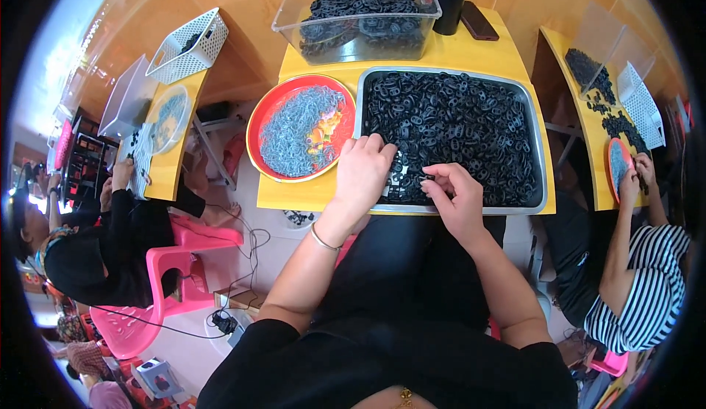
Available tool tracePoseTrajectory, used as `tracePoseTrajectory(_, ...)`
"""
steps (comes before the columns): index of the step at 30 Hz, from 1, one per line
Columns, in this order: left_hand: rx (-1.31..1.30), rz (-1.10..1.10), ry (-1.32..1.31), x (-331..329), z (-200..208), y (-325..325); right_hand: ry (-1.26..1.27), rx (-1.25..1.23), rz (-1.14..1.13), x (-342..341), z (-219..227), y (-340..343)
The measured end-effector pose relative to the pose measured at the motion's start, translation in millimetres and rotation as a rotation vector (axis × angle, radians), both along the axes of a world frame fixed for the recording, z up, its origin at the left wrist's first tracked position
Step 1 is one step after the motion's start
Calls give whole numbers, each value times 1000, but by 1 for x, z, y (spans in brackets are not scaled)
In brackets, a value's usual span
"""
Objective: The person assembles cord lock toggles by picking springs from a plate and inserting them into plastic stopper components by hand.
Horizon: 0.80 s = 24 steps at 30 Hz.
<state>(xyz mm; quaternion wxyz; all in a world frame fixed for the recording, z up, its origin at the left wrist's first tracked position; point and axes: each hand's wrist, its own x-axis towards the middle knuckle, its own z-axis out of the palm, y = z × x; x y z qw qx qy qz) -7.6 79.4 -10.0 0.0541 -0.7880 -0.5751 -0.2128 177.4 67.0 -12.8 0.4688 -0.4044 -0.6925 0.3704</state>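
Observation:
A metal tray [543, 151] full of small black plastic pieces, many with two holes, lies on the yellow table in front of me. My left hand [365, 168] is curled over the tray's left edge, its fingertips turned down and mostly hidden. Over the tray's near part, my right hand [457, 197] has its thumb and index finger drawn together; what is between them is too small to tell. Bare metal shows between the two hands. Left of the tray stands a red round plate [259, 133] holding a tangle of small silvery wire pieces [298, 129].
A clear bin [323, 52] of black pieces stands behind the tray. Beside it are a black cylinder [451, 1] and a dark phone-like slab [479, 20]. People work at yellow tables on both sides. A pink chair [158, 276] and cables [254, 262] are at left.

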Motion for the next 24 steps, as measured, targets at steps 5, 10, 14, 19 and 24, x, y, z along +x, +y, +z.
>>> tracePoseTrajectory(5,-296,-177,-937,11,13,-8,58,-53,-19,2,-3,0)
tracePoseTrajectory(10,-756,-250,-1545,9,8,-9,119,-20,-31,2,0,2)
tracePoseTrajectory(14,-771,-261,-1715,9,5,-11,146,-41,-24,3,-2,5)
tracePoseTrajectory(19,-749,-251,-1793,11,4,-17,163,-57,38,5,-1,2)
tracePoseTrajectory(24,-752,-202,-1761,10,-1,-19,148,-161,33,5,-3,1)
